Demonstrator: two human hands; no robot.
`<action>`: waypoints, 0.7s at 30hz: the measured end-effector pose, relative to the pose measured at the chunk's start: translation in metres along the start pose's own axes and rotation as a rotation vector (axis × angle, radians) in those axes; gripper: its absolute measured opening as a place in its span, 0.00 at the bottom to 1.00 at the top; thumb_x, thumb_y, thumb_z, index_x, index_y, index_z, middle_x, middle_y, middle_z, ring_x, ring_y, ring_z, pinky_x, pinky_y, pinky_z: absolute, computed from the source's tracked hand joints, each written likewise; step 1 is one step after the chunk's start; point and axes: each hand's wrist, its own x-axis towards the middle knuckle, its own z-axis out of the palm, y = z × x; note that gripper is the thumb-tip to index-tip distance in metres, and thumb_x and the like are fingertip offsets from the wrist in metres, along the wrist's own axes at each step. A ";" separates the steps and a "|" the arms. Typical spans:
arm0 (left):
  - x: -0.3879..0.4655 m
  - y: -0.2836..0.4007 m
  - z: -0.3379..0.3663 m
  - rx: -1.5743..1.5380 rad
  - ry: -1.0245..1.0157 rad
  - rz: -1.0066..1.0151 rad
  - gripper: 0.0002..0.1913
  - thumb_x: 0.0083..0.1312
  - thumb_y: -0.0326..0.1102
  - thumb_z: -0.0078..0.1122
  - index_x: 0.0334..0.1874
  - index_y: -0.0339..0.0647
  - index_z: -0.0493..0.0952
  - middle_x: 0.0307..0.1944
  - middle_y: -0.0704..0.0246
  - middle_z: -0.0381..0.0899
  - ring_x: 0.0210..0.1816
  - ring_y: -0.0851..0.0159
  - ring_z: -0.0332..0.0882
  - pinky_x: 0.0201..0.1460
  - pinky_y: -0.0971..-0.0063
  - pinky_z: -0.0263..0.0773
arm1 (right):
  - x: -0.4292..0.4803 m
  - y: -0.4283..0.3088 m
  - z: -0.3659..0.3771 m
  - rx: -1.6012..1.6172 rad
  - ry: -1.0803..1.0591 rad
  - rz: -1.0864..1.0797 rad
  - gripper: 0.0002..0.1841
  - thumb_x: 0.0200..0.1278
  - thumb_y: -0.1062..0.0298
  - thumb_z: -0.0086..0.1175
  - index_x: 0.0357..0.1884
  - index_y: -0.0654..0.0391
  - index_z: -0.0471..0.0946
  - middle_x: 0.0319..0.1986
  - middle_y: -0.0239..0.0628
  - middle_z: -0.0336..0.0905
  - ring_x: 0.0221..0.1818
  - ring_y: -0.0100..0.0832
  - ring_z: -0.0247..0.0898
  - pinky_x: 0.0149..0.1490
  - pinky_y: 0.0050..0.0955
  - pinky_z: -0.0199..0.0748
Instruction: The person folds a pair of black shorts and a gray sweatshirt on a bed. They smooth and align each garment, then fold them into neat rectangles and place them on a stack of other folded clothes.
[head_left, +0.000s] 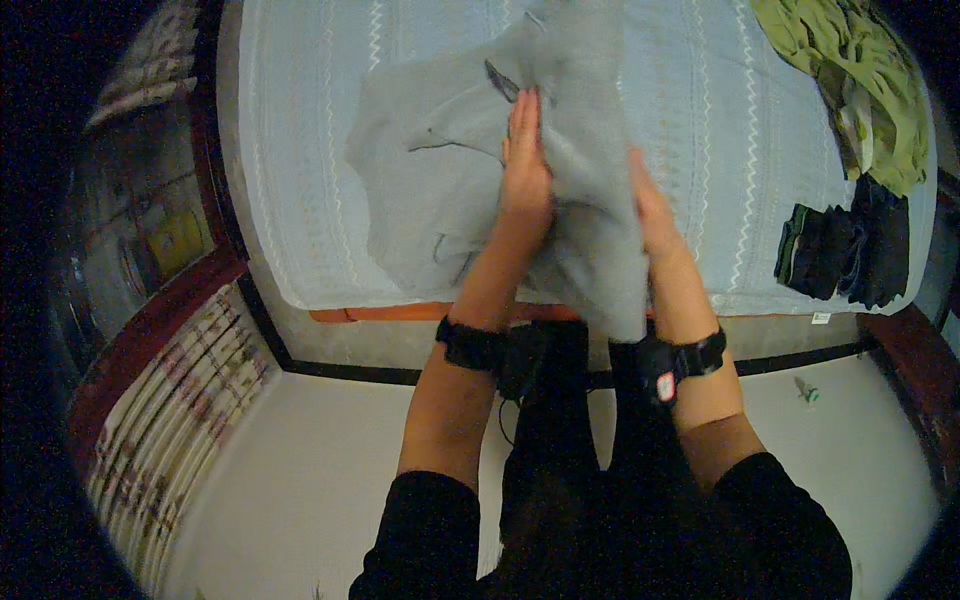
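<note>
A thin grey garment (420, 187) lies spread and partly folded over a pale blue bed cover (690, 247). Its right part is raised into a long fold that reaches past the bed's front edge and looks blurred. My left hand (527, 169) is laid flat along the left side of that fold, fingers straight and side by side. Along the right edge of the same fold, my right hand (654, 206) is held with the palm turned inward and the fingers stretched out. The cloth partly hides its thumb side. Neither hand shows a grip on the fabric.
Folded dark clothes (840, 247) stand in a row near the bed's right corner. Beyond them lies a crumpled olive-green garment (847, 82). A wooden-framed piece with a patterned cushion (180, 420) is at left. A small object (807, 391) lies on the pale floor at right.
</note>
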 end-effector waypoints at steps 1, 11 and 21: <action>-0.004 0.000 -0.011 -0.202 0.026 -0.119 0.30 0.71 0.43 0.44 0.73 0.41 0.55 0.73 0.57 0.52 0.74 0.53 0.48 0.74 0.57 0.43 | -0.004 -0.003 0.018 0.012 -0.058 -0.202 0.36 0.72 0.47 0.35 0.73 0.63 0.49 0.73 0.45 0.46 0.75 0.39 0.39 0.74 0.35 0.37; -0.054 -0.025 -0.190 -0.805 0.400 -0.723 0.30 0.72 0.46 0.43 0.71 0.36 0.56 0.71 0.57 0.56 0.72 0.58 0.53 0.72 0.63 0.48 | 0.018 0.005 0.185 -0.989 -0.246 -0.584 0.33 0.67 0.43 0.42 0.72 0.45 0.57 0.72 0.53 0.44 0.74 0.58 0.37 0.70 0.65 0.32; -0.077 -0.076 -0.236 -0.201 0.185 -0.869 0.31 0.72 0.52 0.46 0.66 0.31 0.62 0.61 0.54 0.69 0.59 0.58 0.69 0.62 0.63 0.62 | 0.032 0.058 0.243 -1.170 -0.270 -0.640 0.25 0.60 0.58 0.54 0.61 0.48 0.71 0.69 0.48 0.55 0.72 0.48 0.47 0.72 0.57 0.38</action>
